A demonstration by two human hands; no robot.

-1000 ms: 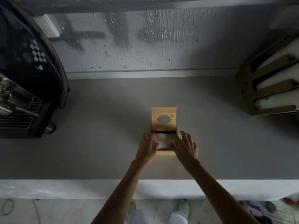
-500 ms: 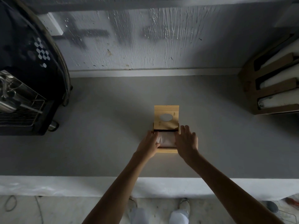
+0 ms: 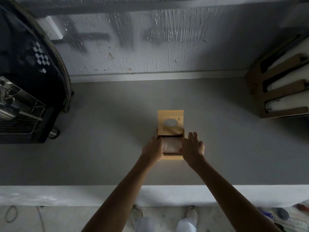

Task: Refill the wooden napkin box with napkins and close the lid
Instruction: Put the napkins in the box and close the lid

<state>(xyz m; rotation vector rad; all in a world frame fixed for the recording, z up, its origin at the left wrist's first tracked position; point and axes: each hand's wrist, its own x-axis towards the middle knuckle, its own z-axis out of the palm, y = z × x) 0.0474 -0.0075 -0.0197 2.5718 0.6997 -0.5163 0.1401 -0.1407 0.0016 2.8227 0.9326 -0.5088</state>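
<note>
A small wooden napkin box (image 3: 173, 157) stands in the middle of the grey counter. Its lid (image 3: 170, 115), with an oval hole, is tipped up and back behind the box. A stack of napkins (image 3: 172, 145) lies inside the box. My left hand (image 3: 153, 149) rests against the box's left side, fingers curled at the napkins' left edge. My right hand (image 3: 192, 147) lies over the box's right side, fingers stretched forward and thumb touching the napkins. Both hands hide the side walls of the box.
A black espresso machine (image 3: 25, 91) with a metal drip grate fills the left end of the counter (image 3: 100, 156). A wooden rack (image 3: 280, 91) with white rolls stands at the right. A rough white wall runs along the back. The counter's front edge is near my feet.
Both hands have slid outward from on top of the napkins to the box's sides, so more of the napkin stack shows. The lid stays up.
</note>
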